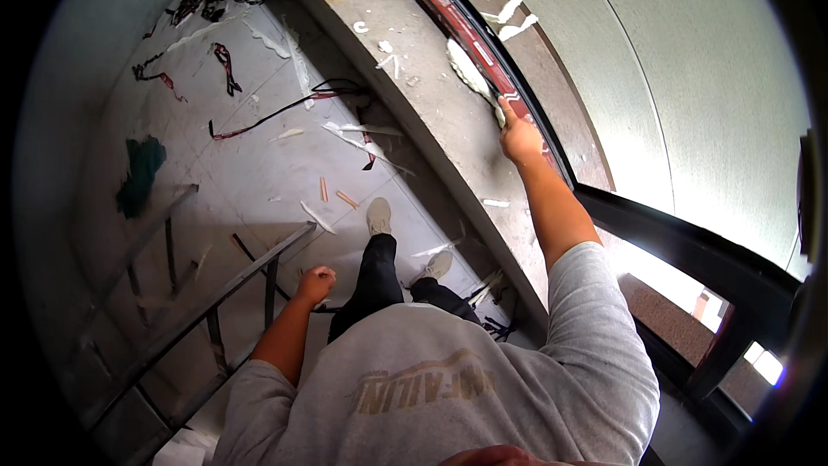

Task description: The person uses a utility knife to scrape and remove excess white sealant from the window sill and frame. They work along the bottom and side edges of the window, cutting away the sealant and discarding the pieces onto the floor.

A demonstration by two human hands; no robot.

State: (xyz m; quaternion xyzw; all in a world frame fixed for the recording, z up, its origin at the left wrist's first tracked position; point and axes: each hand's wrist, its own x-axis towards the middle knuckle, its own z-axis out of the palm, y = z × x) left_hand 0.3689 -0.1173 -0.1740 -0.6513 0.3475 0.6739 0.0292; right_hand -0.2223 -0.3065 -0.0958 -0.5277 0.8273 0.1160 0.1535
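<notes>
My right hand (523,136) reaches out to the window frame's lower rail, which is covered by red film (461,30). Its index finger points along the rail, while the other fingers are curled; what they hold, if anything, is hidden. By the fingertip lies the end of a pale strip of hardened foam (468,67), which bulges along the joint between rail and concrete sill (423,112). Low beside my left leg, my left hand (317,283) hangs closed in a loose fist, with nothing showing in it.
Foam scraps (513,4) lie outside the rail. Red and black film strips (267,116), foam slivers and a green cloth-like piece (141,174) litter the tiled floor (250,155). A metal ladder-like frame (233,280) stands to my left. A dark window frame (681,229) is at right.
</notes>
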